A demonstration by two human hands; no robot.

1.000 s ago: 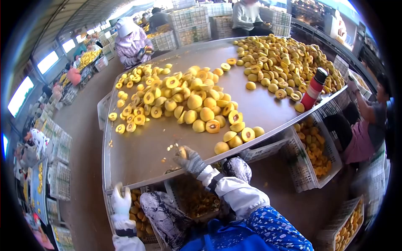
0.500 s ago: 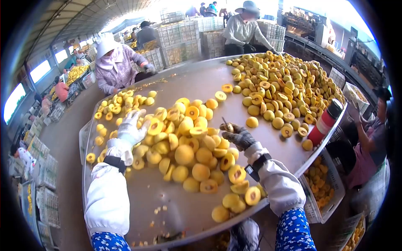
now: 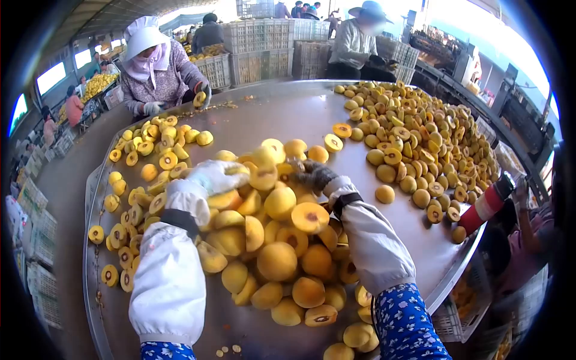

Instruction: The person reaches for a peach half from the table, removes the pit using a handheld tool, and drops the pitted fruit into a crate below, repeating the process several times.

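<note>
On the metal table, a pile of halved yellow fruit [image 3: 276, 259] lies between my gloved hands. My left hand [image 3: 217, 177], in a pale glove, is at the pile's upper left, fingers spread and touching fruit halves. At the upper right edge of the pile is my right hand [image 3: 312, 174] in a dark grey glove, its fingers bent against fruit; whether it holds anything is hidden. Several halves show brown centres. More cut fruit [image 3: 168, 161] spreads to the left of the pile.
A large fruit heap [image 3: 420, 138] covers the back right. A red flask [image 3: 485, 204] leans at the right edge. Across the table, a person in a white hat [image 3: 162, 72] holds fruit; another person [image 3: 354, 48] sits farther back. Stacked crates [image 3: 261, 54] stand behind.
Both my hands have moved from the near edge onto the pile and closed in around it. The pile is now bunched nearer to me, and the view has shifted.
</note>
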